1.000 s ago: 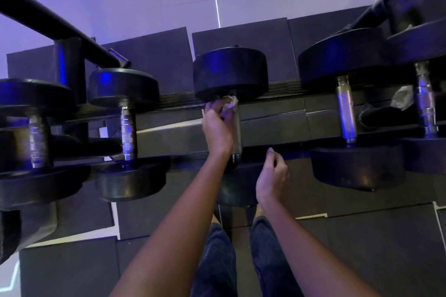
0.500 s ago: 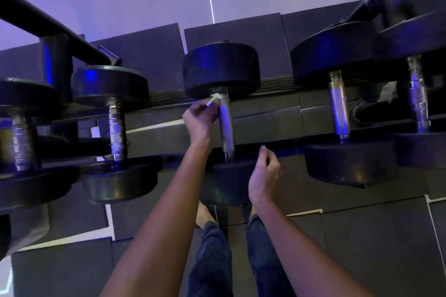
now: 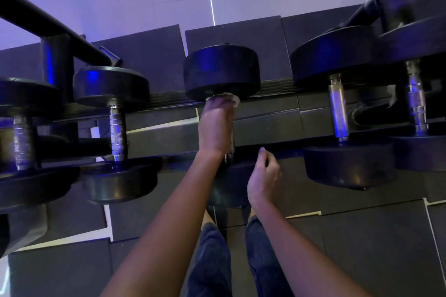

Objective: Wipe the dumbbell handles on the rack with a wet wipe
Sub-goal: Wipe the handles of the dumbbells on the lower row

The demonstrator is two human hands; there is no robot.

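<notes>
Looking down from above at a dumbbell rack [image 3: 268, 125] in blue-violet light. The middle dumbbell [image 3: 222, 72] lies across the rack's rails, one round black head far from the viewer and the other near, mostly hidden under the arms. Its handle [image 3: 232, 136] is a silver metal bar — only a thin strip shows along the right edge of the left hand, with a short stub below the wrist.

The left hand [image 3: 216, 125] is clenched round this handle, back of the hand up, at the far end close against the far head. A white wipe [image 3: 233, 99] is bunched under the fingers; a crumpled corner pokes out at the hand's top right, against the far head.

The right hand [image 3: 263, 178] hangs just beside the handle's near end, over the near head, fingers loosely curled and grasping nothing — whether it touches the head cannot be told.

More dumbbells with knurled silver handles lie on the rack, one to the left [image 3: 118, 132] and one to the right [image 3: 337, 111]. Dark floor tiles [image 3: 362, 248] and blue jeans [image 3: 210, 267] show below.
</notes>
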